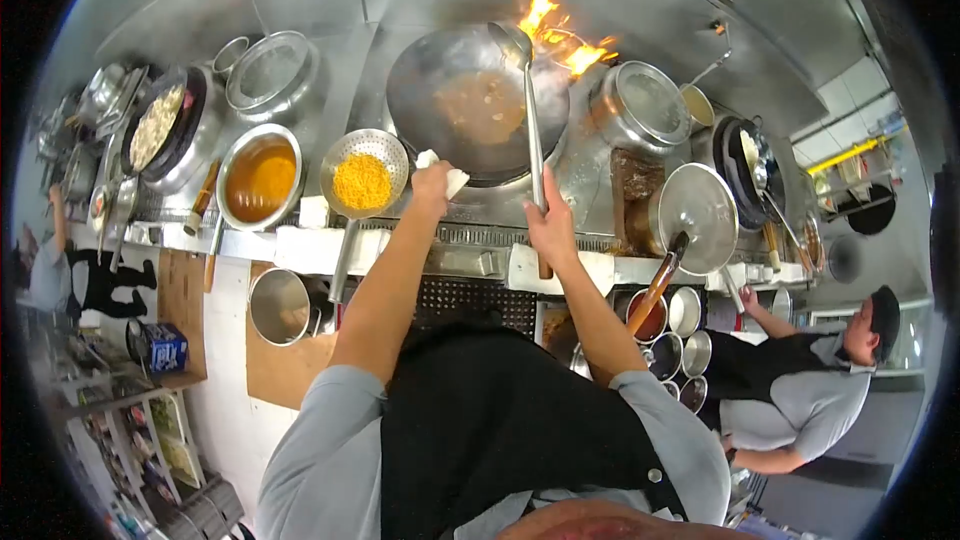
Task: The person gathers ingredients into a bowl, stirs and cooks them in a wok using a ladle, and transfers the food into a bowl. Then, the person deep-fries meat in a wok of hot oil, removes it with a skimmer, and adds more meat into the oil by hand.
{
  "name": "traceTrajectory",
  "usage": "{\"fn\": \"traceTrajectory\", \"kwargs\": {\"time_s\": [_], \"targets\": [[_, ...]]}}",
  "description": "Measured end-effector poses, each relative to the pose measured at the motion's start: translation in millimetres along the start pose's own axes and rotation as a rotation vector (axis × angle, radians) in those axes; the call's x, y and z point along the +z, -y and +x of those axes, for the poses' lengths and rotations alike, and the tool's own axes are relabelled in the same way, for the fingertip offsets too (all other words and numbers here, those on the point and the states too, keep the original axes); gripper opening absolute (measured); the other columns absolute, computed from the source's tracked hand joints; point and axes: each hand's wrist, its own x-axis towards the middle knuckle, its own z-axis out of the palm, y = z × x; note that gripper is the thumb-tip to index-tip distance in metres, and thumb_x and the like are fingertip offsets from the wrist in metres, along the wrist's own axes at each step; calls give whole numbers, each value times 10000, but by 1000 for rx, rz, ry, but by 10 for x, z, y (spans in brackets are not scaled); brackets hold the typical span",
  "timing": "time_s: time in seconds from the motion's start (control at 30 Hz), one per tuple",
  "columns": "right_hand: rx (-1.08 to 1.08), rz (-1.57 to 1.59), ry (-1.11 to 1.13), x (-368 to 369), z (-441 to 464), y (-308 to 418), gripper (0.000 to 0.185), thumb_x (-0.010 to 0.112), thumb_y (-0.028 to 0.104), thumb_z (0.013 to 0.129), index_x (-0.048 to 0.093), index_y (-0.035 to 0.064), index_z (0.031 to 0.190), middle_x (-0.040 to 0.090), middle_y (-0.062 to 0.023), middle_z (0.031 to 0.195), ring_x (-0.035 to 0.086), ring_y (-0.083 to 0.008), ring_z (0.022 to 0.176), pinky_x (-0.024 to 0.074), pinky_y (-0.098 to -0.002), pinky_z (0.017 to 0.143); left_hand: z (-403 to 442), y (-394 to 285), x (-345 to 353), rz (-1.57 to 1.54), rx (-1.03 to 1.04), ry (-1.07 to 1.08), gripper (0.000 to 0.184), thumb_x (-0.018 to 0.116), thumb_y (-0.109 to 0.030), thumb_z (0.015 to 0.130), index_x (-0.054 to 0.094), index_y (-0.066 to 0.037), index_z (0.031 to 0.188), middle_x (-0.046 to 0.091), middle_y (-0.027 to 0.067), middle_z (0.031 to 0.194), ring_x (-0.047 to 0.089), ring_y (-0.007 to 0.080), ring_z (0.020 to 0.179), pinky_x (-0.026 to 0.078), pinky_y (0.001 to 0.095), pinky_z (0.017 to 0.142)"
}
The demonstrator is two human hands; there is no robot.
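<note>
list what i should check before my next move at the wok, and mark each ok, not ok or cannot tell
1. Long-handled steel ladle held in right hand: ok
2. White folded cloth in left hand, at the near edge of the large dark round wok: ok
3. Orange flames kept away from the ladle's bowl: not ok, they flare close beside it
4. Yellow crumbly food within reach, in the round perforated steel strainer: ok
5. Brownish wok contents hot enough: cannot tell

1. Blue box [168,348], well to the left of the left hand [432,188]: pale lettering, too small and blurred to read.
2. No other text can be read.
</note>
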Motion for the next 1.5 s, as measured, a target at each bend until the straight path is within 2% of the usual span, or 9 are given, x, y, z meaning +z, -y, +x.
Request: {"fn": "traceTrajectory", "kwargs": {"time_s": [0.1, 0.53, 0.7, 0.87, 0.93, 1.0, 1.13, 1.3, 1.5], "targets": [[-191, 66, 2, -194, -104, -167, 745, 646, 66, 936, 315, 86, 1603, 602, -308, 1364, 626, -344, 1259, 485, -360, 1015, -490, 63, -50, -90, 97, -79, 194, 622, -66, 874, 625, -16, 1062, 681, 113, 946, 678, 245, 774, 564, 403, 666], [-253, -457, 444, -563, -646, -307, 748, 605, 57, 896, 356, 169, 1593, 663, -337, 989, 646, -519, 921, 503, -548, 822, -2097, 1108, -787, 25, 202, -313, 191, 548, -32, 900, 629, 15, 1066, 670, 108, 920, 678, 223, 773, 573, 378, 686], [-309, -551, 476, -311, -1083, -299, 769, 609, 59, 893, 339, 183, 1602, 668, -334, 991, 648, -518, 925, 501, -558, 811, -2697, 1290, -1217, 98, 173, -179, 396, 624, -431, 1017, 656, -46, 1104, 699, 61, 965, 670, 171, 871, 546, 348, 771], [-210, -688, 452, -32, -1101, -636, 775, 598, 71, 901, 316, 179, 1615, 714, -264, 1026, 697, -432, 897, 533, -514, 808, -4006, 1497, -2395, -6, 279, -149, 352, 715, -229, 919, 663, -51, 1218, 726, 77, 1019, 685, 174, 893, 553, 338, 817], [-233, -589, 427, 67, -1465, -78, 682, 549, 1, 883, 403, 19, 1548, 710, -248, 1147, 688, -345, 1021, 533, -433, 916, -4647, 1884, -3235, 84, 323, -330, 405, 745, -74, 767, 708, -43, 1169, 728, 79, 983, 687, 200, 874, 566, 378, 787], [-644, -498, 466, 308, -606, -1204, 540, 561, 116, 949, 478, -78, 1445, 673, -289, 1192, 669, -415, 1046, 545, -515, 850, -5691, 2173, -3941, 75, 228, -615, 378, 749, -119, 752, 732, -36, 1120, 746, 97, 948, 700, 213, 820, 573, 387, 749], [-366, -556, 425, 357, -1300, -448, 527, 559, 131, 951, 489, -72, 1432, 672, -281, 1184, 667, -411, 1026, 543, -517, 824, -7321, 4094, -5595, -200, 244, -1189, 367, 711, -166, 774, 739, -10, 1105, 755, 137, 972, 720, 238, 780, 574, 394, 689], [-276, -525, 452, 535, -1739, -19, 512, 557, 149, 953, 502, -65, 1415, 671, -271, 1174, 663, -406, 1001, 542, -520, 791, -9336, 5160, -5130, -797, 195, -1703, 281, 660, -83, 827, 703, 4, 1091, 722, 123, 916, 719, 242, 766, 577, 387, 644], [-291, -526, 514, 901, -2061, 422, 496, 554, 170, 956, 518, -57, 1396, 670, -259, 1161, 660, -401, 971, 540, -523, 752, -9435, 6398, -3948, -1300, 425, -2256, 344, 686, -289, 941, 626, -48, 1179, 681, 98, 1044, 702, 208, 868, 589, 379, 683]]}}
